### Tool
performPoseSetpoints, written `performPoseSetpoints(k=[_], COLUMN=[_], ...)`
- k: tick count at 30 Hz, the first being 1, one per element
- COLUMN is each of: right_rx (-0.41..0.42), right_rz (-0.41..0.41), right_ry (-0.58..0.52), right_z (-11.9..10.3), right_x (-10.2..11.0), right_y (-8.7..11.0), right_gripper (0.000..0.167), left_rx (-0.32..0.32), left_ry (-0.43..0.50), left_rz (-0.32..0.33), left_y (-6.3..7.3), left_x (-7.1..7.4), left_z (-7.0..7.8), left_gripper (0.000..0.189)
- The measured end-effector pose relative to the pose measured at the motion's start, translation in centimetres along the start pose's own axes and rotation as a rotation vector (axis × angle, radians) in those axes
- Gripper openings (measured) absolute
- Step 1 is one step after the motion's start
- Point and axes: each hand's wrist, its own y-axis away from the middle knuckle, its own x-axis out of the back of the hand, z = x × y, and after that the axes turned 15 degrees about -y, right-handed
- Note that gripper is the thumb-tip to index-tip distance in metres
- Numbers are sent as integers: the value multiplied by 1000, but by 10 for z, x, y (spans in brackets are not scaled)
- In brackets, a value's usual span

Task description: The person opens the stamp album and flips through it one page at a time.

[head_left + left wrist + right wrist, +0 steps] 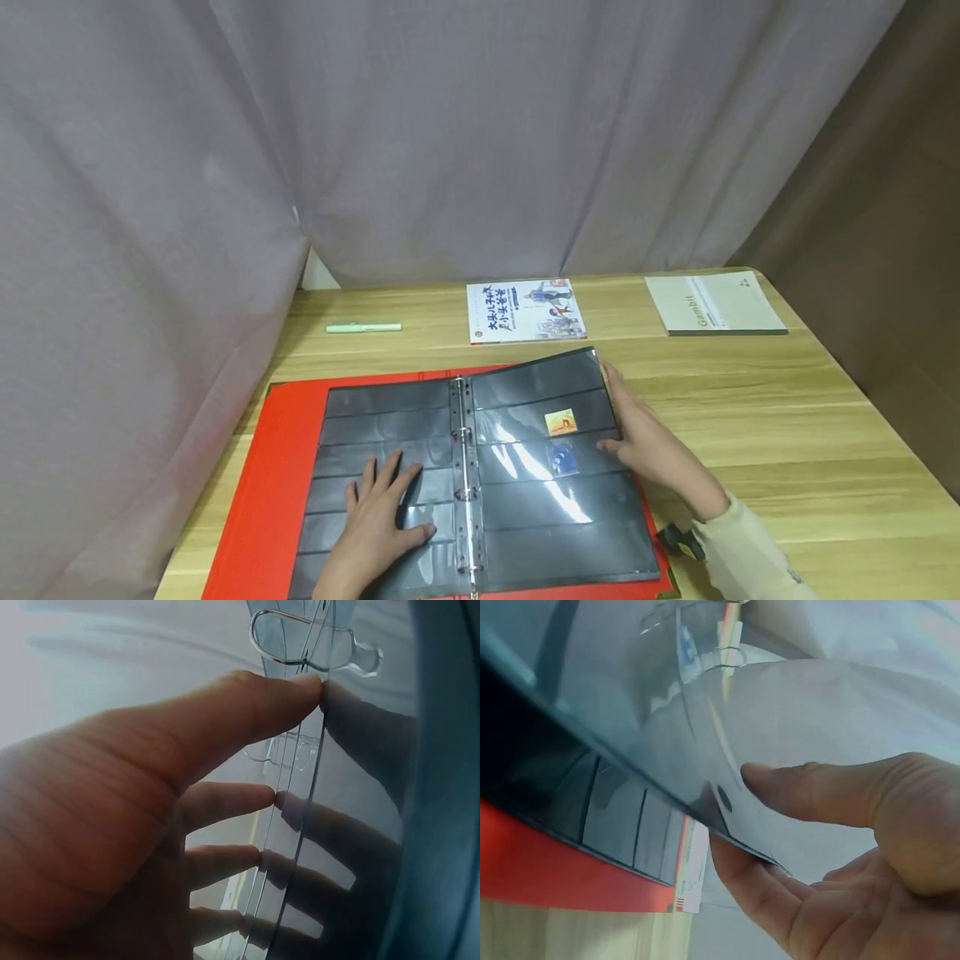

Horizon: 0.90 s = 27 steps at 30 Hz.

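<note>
A red ring binder (pixel 251 492) lies spread out, its black pocket pages held on metal rings (pixel 465 493). My left hand (pixel 378 521) rests on the left page (pixel 390 427), fingers spread and fingertips on its clear pockets. The right page (pixel 525 546) is lifted at its outer edge. There my right hand (pixel 648 437) holds it, thumb (pixel 810 791) over the glossy face and fingers (pixel 754 892) underneath. In the right page's pockets sit a small yellow-and-red stamp (pixel 561 422) and, below it, a blue stamp (pixel 562 459).
Behind the binder, a pale green pen (pixel 363 327) lies at the left and a white illustrated book (pixel 525 311) in the middle. A light-covered notebook (pixel 716 304) lies at the back right. A grey curtain (pixel 450 142) hangs behind the wooden table (pixel 772 417).
</note>
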Motion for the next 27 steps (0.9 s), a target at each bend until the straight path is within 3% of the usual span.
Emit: performPoseSetpoints(k=[12,18,27], right_rx=[52,51,-16], right_rz=[5,-26,-166], right_ry=[-32,-99,-394], right_z=[-18,-22,-36], right_x=[9,14,27], right_y=[15,18,17], right_gripper=[84,77,83], left_rx=[6,1,11], left_ry=[14,26,21], left_rz=[0,10,30], left_y=[0,1,1], left_x=[1,1,0], left_z=[1,1,1], left_gripper=[81,81,80])
